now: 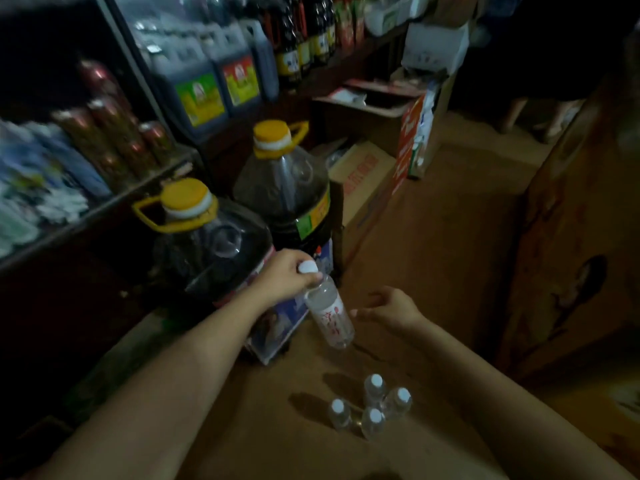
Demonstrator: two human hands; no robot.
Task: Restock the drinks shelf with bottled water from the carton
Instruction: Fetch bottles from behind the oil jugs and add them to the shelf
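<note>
Nearest, at six o'clock, four bottles (372, 407) stand upright in a tight cluster on the floor (433, 237), white caps up.

Above them, near centre, the left hand (287, 277) grips a water bottle (329, 315) by its neck, fingers curled just under the cap. The bottle hangs tilted, its long axis running from cap at eleven o'clock to base at five. The right hand (388, 308) sits just beside the bottle's lower body at three o'clock, fingers loosely spread and holding nothing; whether it touches the bottle I cannot tell.

Just beyond the left hand, at ten to twelve o'clock, two big jugs (242, 216) with yellow caps stand between the person and the shelf (104, 206). The shelf lies farther off at nine to ten o'clock, stocked with dark cans and blurred packs.

So the left hand is both the carrier and the nearer one to the shelf; the bottle likely has to travel up and left, over the jugs. A carton (363, 181) lies farther off, at one o'clock.
</note>
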